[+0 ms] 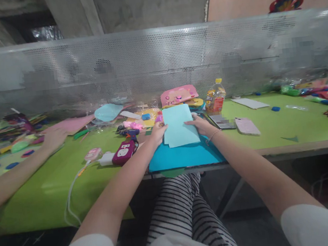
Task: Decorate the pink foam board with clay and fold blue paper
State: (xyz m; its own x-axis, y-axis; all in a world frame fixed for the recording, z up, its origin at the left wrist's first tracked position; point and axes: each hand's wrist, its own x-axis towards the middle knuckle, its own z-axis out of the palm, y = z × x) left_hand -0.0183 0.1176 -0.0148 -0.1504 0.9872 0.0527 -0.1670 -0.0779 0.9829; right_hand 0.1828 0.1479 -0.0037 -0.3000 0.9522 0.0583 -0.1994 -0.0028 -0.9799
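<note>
Light blue paper [180, 126], with a second edge showing at its lower left, is held up between my two hands. My left hand [159, 133] grips its left edge, the fingers closed. On the right edge my right hand [201, 124] pinches it, thumb on the front and fingers hidden behind. Beneath the paper lies a darker blue sheet [185, 158] at the table's front edge. Left of my left hand are a purple power bank [125, 152] with a white plug [107, 158] and a dark blue glue gun [129, 133].
A bottle with a yellow cap [217, 97], a pink phone [247, 126] and a white sheet [249, 103] stand or lie to the right. Behind is a pink pouch [178, 95] before a perforated metal screen [145, 62]. Another person's hand [53, 139] rests near pink paper [77, 124] at left.
</note>
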